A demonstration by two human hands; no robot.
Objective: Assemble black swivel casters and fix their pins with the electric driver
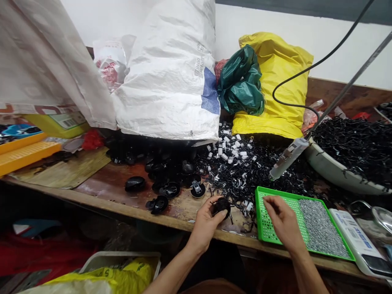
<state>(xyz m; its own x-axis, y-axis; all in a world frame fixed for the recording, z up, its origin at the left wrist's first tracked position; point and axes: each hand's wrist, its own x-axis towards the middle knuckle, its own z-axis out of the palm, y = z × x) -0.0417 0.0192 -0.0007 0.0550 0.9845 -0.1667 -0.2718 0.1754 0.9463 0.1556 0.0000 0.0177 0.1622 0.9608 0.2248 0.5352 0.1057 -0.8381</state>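
Observation:
My left hand is closed round a round black plastic part at the front edge of the workbench. Over the left half of a green perforated tray is my right hand, thumb and fingertips pinched together. Whatever sits between those fingertips is too small to make out. Small grey metal pieces, probably screws, fill the tray's right side. Several more round black parts lie to the left on the bench. Beyond my hands, white plastic pieces lie on a heap of small black parts.
An electric screwdriver hangs above the heap from a cable. At right are a large basin of black strips and a white digital scale. A white sack and a yellow bag stand behind. An orange tray is far left.

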